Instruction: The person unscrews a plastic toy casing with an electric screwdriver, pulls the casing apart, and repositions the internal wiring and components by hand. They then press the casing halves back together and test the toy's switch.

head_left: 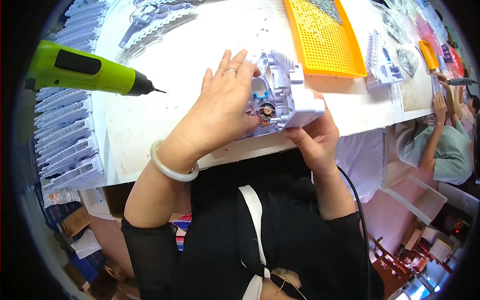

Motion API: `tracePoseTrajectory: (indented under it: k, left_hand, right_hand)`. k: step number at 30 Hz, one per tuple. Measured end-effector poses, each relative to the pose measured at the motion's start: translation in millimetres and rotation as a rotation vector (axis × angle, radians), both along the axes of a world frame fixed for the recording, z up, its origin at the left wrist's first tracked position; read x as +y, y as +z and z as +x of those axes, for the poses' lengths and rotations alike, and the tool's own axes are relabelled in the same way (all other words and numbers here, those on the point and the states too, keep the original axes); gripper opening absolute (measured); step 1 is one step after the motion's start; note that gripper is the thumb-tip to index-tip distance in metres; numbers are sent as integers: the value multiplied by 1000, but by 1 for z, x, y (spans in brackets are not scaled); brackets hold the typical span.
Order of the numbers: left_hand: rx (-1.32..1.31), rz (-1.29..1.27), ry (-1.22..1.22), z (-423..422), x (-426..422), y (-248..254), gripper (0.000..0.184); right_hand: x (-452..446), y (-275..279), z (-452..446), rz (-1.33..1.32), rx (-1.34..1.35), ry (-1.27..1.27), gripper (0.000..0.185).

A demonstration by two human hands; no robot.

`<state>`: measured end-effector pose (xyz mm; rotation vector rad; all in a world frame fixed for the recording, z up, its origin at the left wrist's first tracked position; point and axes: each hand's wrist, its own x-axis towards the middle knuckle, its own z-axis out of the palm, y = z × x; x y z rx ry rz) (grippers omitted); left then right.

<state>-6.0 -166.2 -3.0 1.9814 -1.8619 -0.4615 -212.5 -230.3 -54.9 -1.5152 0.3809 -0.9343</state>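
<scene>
A pale lavender plastic housing [305,106] stands open on its side near the table's front edge, its inside turned to the left. Within it are a round copper-coloured part [267,111], thin wires and a light-blue frame [260,93]. My right hand [320,135] grips the outer shell from the right, thumb along the lower edge. At the other side, my left hand [222,97] holds the housing's left part between thumb and index finger, with the other fingers raised. The thumb tip lies close to the wires; what is under the palm is hidden.
A green electric screwdriver [87,67] points in from the left, above stacked toothed plastic parts [67,137]. An orange perforated tray [332,47] holds small screws [327,9]. More housing parts [382,62] lie right of it. A co-worker [442,145] sits at the far right.
</scene>
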Motion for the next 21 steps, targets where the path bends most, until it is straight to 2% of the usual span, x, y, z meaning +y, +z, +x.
tracePoseTrajectory:
  k: [4,7,11,14,17,19,21]
  left_hand:
    - [171,-23,-60,12,8,-2,77]
    - [321,-109,-37,24,31,6,78]
    - [464,-221,115,22,76,7,84]
    - [584,-298,139,17,110,-13,81]
    - [333,-416,105,13,121,-26,73]
    - [341,-431,149,9,121,-32,65]
    - [354,-441,173,7,119,-35,58]
  right_hand:
    - [4,6,2,-157,45,-16,68]
    - [0,15,6,-430,126,-30,68]
    - [0,40,14,-668,301,25,69]
    - [3,48,20,-769,415,75,69]
    - [7,49,23,-812,467,82,70]
    - [6,48,23,-836,460,70,70]
    - [9,51,17,-707,486,15,72]
